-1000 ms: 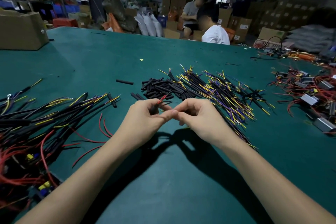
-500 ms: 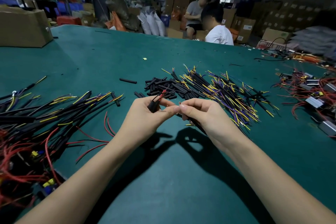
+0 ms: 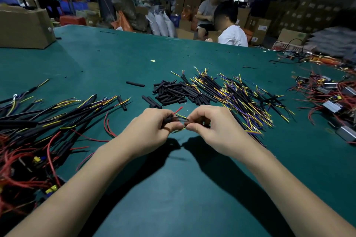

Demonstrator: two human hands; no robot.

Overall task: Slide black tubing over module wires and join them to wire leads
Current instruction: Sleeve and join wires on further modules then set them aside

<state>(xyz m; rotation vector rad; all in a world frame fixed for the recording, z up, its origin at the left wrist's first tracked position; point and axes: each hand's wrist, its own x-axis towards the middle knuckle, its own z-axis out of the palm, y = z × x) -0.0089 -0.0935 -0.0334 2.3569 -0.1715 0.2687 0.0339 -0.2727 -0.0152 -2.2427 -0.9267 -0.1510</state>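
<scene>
A green tabletop [image 3: 173, 188] fills the view, with a cardboard box [image 3: 23, 27] at its ten o'clock corner and two seated people beyond its far edge at one o'clock. At nine o'clock a sprawl of finished black-sleeved cables [image 3: 38, 121] mixes with loose red wires. At three o'clock lie small metal modules [image 3: 331, 106] tangled in red wires. At twelve o'clock, just past the hands, sits a pile of short black tubes [image 3: 173, 94], touching at its right a heap of yellow and purple leads [image 3: 240, 100]; one stray tube [image 3: 135, 84] lies apart at eleven o'clock. Both forearms reach in from the bottom corners and meet at the centre, raised off the cloth. The left hand [image 3: 152, 131], fingers curled, has its grip closed around a black tube with a red wire tip [image 3: 178, 110] poking out toward one o'clock. The right hand [image 3: 213, 129] pinches thin yellow and dark wires [image 3: 182, 116] between thumb and forefinger, right beside the left fingertips.
</scene>
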